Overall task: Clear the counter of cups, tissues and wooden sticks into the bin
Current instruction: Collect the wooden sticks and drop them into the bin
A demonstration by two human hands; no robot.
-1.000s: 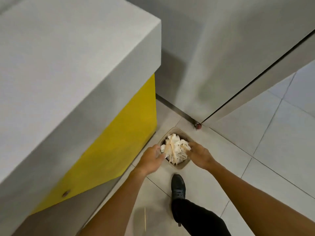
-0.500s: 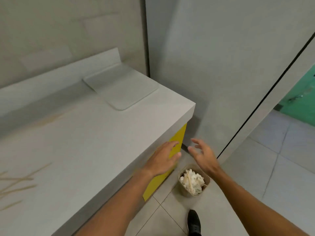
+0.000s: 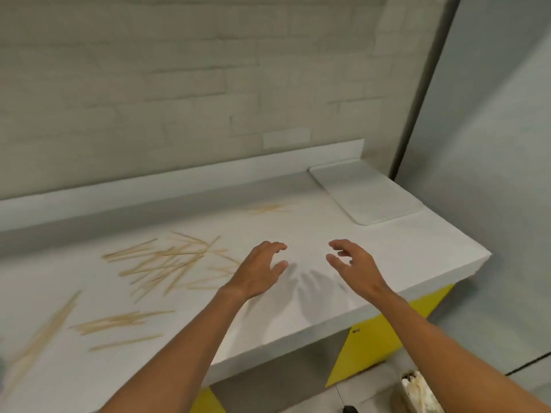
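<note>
Hands are back up from bin (image 3: 399, 397) at lower right, over surface (image 3: 387, 248): left hand (image 3: 259, 271) & right hand (image 3: 354, 263) empty, fingers spread, prob. to rake sticks (image 3: 167, 260) scattered centre-left.

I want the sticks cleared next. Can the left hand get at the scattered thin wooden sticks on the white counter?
Probably yes. The left hand is open over the white counter, close beside the scattered thin wooden sticks, and nothing lies between them.
</note>
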